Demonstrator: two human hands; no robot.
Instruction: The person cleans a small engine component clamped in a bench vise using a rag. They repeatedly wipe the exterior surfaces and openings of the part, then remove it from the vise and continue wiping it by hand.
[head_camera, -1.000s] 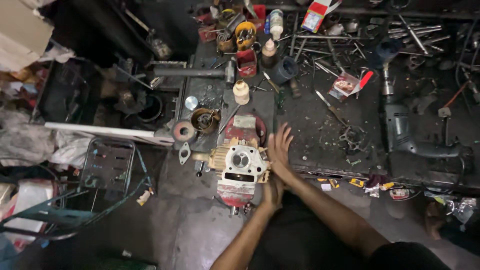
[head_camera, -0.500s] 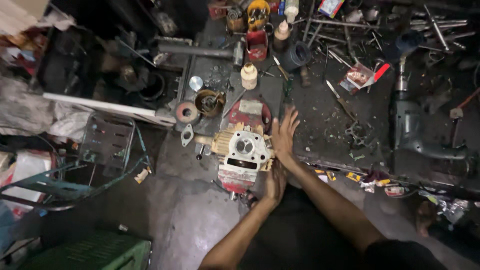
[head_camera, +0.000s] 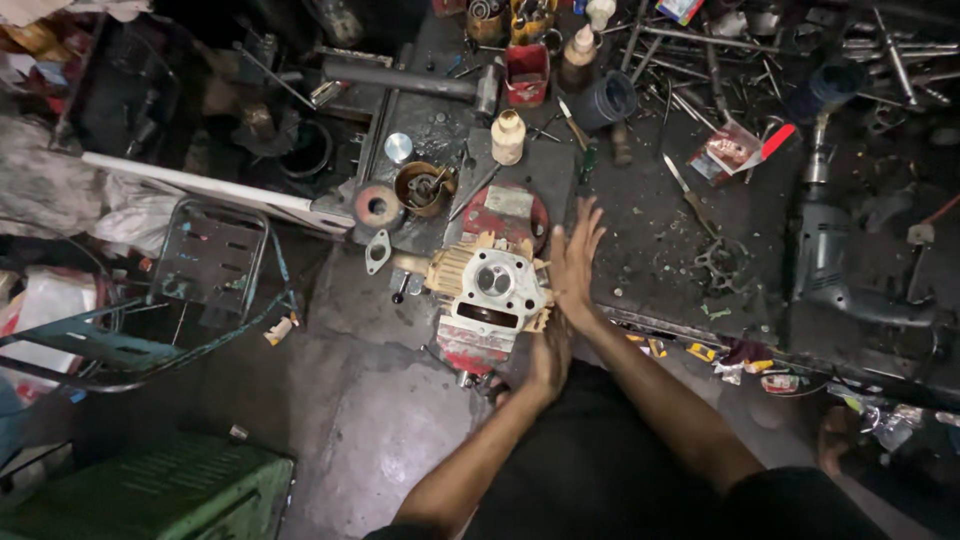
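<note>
A small engine cylinder head (head_camera: 490, 290), pale metal with fins and red paint at its near end, rests on a red round part (head_camera: 505, 212) at the workbench's front edge. My right hand (head_camera: 573, 262) lies flat against its right side, fingers spread and pointing away from me. My left hand (head_camera: 548, 358) presses against the head's near right corner, fingers partly hidden behind it. Neither hand encloses the part.
The dark bench (head_camera: 660, 220) holds an electric drill (head_camera: 825, 255), a blue cup (head_camera: 607, 100), small bottles (head_camera: 508, 136), a brass-coloured bowl (head_camera: 423, 187), a ring (head_camera: 377, 206) and several loose tools. A metal rack (head_camera: 208, 262) and a green crate (head_camera: 170, 490) stand at left.
The view has shifted down and slightly left, so the bench sits higher in frame. Both hands stay pressed against the cylinder head's right side; the head has barely moved.
</note>
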